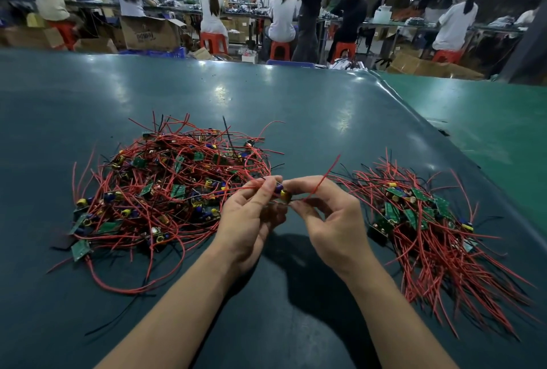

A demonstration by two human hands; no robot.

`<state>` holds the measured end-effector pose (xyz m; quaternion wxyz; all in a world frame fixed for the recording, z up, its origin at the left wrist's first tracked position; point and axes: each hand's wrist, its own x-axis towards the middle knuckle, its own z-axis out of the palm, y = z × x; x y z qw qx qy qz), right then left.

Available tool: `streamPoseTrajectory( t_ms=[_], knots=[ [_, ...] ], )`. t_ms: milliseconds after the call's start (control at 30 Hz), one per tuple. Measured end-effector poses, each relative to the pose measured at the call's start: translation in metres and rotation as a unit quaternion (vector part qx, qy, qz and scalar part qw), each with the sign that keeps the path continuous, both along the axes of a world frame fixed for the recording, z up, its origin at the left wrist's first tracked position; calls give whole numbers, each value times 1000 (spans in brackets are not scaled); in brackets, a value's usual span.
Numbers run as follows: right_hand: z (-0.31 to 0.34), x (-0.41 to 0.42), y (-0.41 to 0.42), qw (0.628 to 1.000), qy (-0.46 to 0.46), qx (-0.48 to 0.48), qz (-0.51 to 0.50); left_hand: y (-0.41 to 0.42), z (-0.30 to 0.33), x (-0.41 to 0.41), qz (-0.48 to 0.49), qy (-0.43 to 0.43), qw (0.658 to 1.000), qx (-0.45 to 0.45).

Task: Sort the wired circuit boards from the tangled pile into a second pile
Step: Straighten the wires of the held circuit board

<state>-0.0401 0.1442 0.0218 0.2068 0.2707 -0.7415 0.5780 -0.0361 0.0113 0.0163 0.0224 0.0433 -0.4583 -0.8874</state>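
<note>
A tangled pile of small green circuit boards with red and black wires lies on the left of the dark green table. A second pile, its wires lying more parallel, sits on the right. Between them, above the table, my left hand and my right hand together pinch one small wired board with a blue and yellow part. Red wires run from it back into the left pile, and one red wire sticks up to the right.
The table's right edge runs diagonally, with a lighter green table beyond it. Behind the far edge, several people sit on red stools at benches among cardboard boxes. Bare tabletop lies in front of and behind the piles.
</note>
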Motion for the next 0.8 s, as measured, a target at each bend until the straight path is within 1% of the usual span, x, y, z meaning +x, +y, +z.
streamPoseTrajectory(
  t_ms=[67, 100, 167, 233, 300, 333, 400, 467, 533, 667, 733, 800],
  knots=[
    [1, 0, 1, 1000, -21, -10, 6, 1, -1, 1, 9, 0, 1000, -13],
    [2, 1, 2, 998, -46, -26, 20, 2, -1, 0, 14, 1, 1000, -17],
    [3, 0, 3, 989, -105, -81, 64, 0, 0, 0, 20, 6, 1000, -15],
    [5, -1, 5, 979, -145, -130, 60, -2, 1, -1, 13, 30, 999, -10],
    [8, -1, 2, 970, -187, -151, 43, -2, 0, 1, -21, 61, 997, -35],
    [9, -1, 1, 963, -215, -154, 51, 0, 0, 3, -51, 68, 995, -50],
    [8, -1, 1, 949, -264, -155, 80, 3, 0, 6, -102, 54, 991, -67],
    [9, -2, 4, 939, -293, -159, 85, 3, 0, 7, -110, 41, 990, -73],
    [10, -3, 8, 931, -306, -171, 99, 2, 0, 6, -107, 39, 991, -74],
    [9, -4, 6, 927, -301, -210, 76, 1, -2, 7, -155, 26, 985, -66],
    [8, -6, 6, 930, -290, -216, 70, 0, -1, 6, -136, 27, 987, -79],
    [7, -7, 8, 938, -285, -185, 74, -2, -2, 4, -85, 38, 990, -103]
  ],
)
